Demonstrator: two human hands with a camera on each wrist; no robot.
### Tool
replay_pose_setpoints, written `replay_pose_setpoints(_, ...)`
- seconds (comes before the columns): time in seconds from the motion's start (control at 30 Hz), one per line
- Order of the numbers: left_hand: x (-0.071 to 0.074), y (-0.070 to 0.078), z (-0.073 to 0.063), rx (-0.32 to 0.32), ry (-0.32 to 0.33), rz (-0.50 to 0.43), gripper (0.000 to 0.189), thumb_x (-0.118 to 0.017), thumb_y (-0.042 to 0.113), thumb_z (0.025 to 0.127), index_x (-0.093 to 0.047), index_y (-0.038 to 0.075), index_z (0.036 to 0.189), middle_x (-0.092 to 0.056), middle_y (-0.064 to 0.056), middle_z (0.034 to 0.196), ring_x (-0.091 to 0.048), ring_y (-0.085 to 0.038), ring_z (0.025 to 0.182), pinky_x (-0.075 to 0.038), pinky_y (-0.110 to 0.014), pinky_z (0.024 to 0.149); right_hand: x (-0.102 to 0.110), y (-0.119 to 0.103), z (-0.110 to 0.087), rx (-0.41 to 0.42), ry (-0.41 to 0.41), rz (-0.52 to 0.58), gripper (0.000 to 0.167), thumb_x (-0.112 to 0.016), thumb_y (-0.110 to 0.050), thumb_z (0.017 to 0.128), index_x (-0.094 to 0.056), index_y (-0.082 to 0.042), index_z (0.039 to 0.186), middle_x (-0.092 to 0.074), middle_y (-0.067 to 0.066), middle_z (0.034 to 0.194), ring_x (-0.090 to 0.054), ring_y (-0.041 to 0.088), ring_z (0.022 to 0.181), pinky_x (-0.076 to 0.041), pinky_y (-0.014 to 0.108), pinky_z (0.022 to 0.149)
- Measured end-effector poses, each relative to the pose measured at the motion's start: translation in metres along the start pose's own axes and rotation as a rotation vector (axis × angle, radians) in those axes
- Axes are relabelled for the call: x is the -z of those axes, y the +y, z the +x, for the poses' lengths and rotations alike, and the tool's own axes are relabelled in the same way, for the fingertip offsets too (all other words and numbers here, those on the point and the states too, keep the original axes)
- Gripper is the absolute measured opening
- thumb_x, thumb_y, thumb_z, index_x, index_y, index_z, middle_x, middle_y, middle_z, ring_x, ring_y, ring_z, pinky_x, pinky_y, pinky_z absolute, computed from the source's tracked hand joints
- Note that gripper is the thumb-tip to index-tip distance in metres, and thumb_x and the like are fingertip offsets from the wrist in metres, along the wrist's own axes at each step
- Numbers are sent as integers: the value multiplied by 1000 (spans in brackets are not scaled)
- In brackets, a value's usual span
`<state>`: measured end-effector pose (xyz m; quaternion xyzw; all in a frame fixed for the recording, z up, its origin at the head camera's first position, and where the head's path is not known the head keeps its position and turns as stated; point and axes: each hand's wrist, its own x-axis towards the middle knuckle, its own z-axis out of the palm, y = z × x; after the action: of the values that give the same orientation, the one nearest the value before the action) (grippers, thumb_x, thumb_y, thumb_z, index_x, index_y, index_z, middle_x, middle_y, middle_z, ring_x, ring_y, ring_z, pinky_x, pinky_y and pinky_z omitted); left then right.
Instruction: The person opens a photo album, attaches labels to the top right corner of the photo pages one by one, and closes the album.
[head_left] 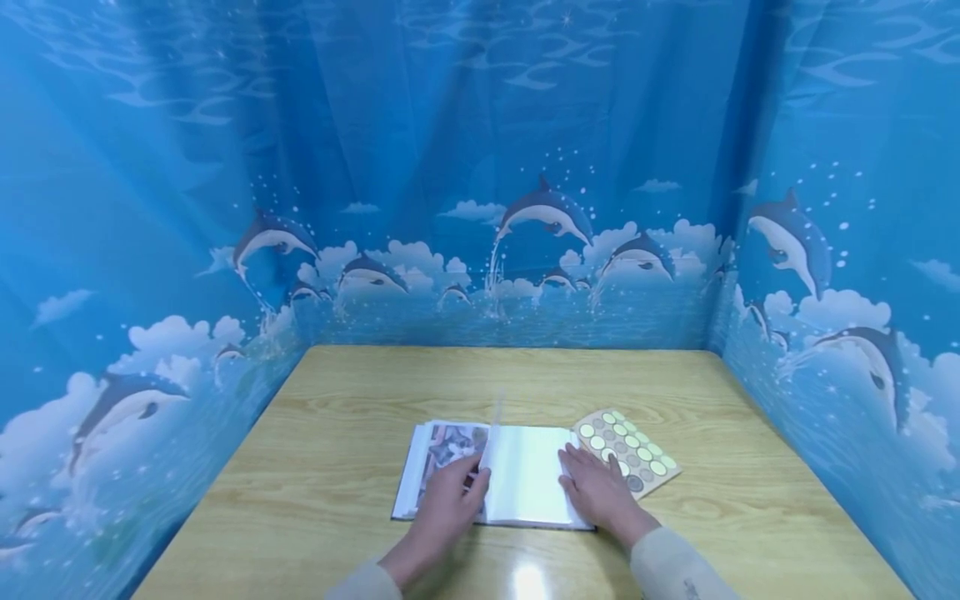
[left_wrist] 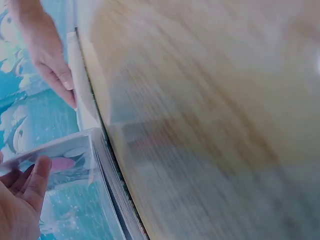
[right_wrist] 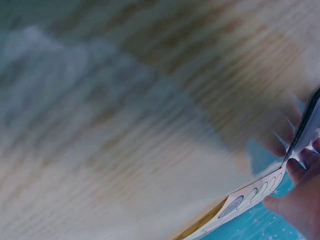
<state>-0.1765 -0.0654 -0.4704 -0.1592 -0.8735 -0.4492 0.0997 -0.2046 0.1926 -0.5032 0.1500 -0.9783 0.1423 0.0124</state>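
Note:
A photo album (head_left: 528,475) lies open on the table, a picture of grey and white shapes in its left side and a blank white page on its right. Near the spine, a clear plastic page (left_wrist: 75,145) stands raised. My left hand (head_left: 453,492) pinches this page between thumb and curled fingers, partly seen through the plastic in the left wrist view. My right hand (head_left: 596,487) rests on the album's right edge with its fingers extended. Just beyond that hand is a tan card (head_left: 660,479) with rows of pale green and grey circles, partly covered by the hand.
The wooden table (head_left: 315,467) carries the album near its front edge. Blue curtains (head_left: 450,125) printed with dolphins and clouds surround the back and both sides. Light glares off the table (head_left: 529,579) in front of the album.

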Motion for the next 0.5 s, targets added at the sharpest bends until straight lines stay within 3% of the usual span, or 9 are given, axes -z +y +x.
replay_pose_setpoints(0.13, 13, -3, -4, 106, 52, -107, 22, -61, 13, 95, -71, -1, 108, -69, -2, 81, -63, -10, 69, -54, -22, 59, 0, -1, 1, -2, -2, 11, 49, -52, -27, 102, -48, -2, 144, -42, 16, 152, -38, 37, 139, -13, 72, 112)
replay_pose_setpoints(0.33, 31, -12, -8, 273, 63, -327, 28, -61, 9, 95, -66, -10, 115, -68, -10, 80, -65, -18, 65, -59, -26, 58, 2, -3, 0, 4, -1, 2, 49, -52, -26, 102, -49, 0, 143, -43, 17, 151, -39, 36, 139, -14, 72, 111)
replay_pose_setpoints(0.5, 41, -23, -9, 365, 63, -401, 30, -61, 8, 95, -64, -14, 115, -68, -11, 79, -66, -19, 63, -60, -31, 58, 4, -4, 1, -5, -17, -17, 49, -52, -25, 102, -49, 0, 143, -43, 18, 151, -39, 37, 139, -15, 71, 112)
